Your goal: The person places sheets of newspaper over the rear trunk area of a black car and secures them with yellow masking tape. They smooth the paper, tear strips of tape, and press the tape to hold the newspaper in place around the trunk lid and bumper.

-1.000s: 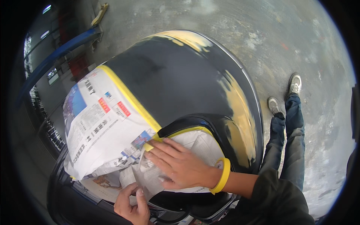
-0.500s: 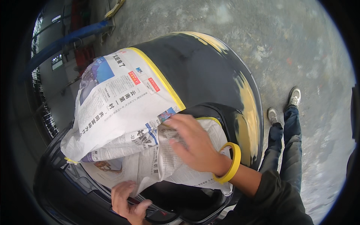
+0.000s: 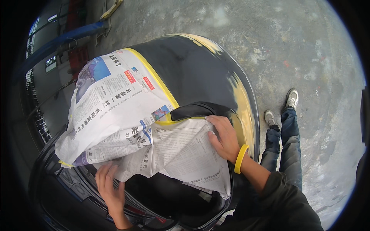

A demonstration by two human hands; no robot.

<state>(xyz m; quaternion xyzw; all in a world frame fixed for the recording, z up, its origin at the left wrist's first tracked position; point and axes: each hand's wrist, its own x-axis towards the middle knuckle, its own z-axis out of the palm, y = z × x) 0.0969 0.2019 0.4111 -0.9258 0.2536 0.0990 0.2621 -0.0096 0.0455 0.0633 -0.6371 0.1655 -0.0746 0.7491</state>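
Sheets of newspaper (image 3: 115,96) cover part of a dark car body panel (image 3: 189,73), with yellow masking tape (image 3: 154,75) along their edge. A lower newspaper sheet (image 3: 181,142) hangs over a dark opening, its upper edge taped in yellow. My right hand (image 3: 224,140) lies on the right end of that taped edge, fingers on it and thumb apart. A roll of yellow masking tape (image 3: 241,158) hangs around my right wrist. My left hand (image 3: 108,188) is at the lower left newspaper edge, its fingertips touching the paper and its thumb apart.
Tan filler patches (image 3: 243,111) mark the panel's right rim. Beyond it is a grey concrete floor (image 3: 266,42), where a person's legs (image 3: 289,150) in dark trousers show at the right. A blue beam (image 3: 65,38) stands at the far left.
My right hand has moved right along the taped edge, uncovering the tape and paper at the middle. My left hand has shifted left and up. The view has shifted slightly.
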